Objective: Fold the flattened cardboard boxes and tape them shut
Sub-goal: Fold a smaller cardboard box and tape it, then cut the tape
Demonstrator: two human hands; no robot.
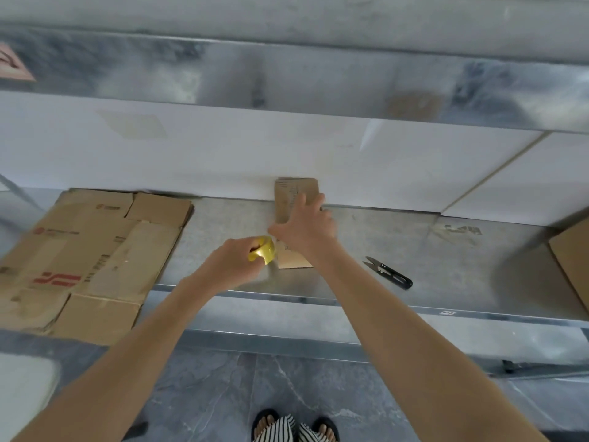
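Note:
A small brown cardboard box [294,194] lies in the middle of the metal table [430,256], reaching back to the white wall. My right hand [306,224] presses flat on top of it with fingers spread. My left hand [234,261] grips a yellow tape roll [264,250] at the box's near left side. A stack of flattened cardboard boxes [89,256] with red print lies at the left of the table.
Black thread snips [389,272] lie on the table right of my right arm. Another cardboard box [573,260] shows at the right edge. A metal shelf [287,78] hangs above. The grey tiled floor [255,393] and my sandalled feet are below.

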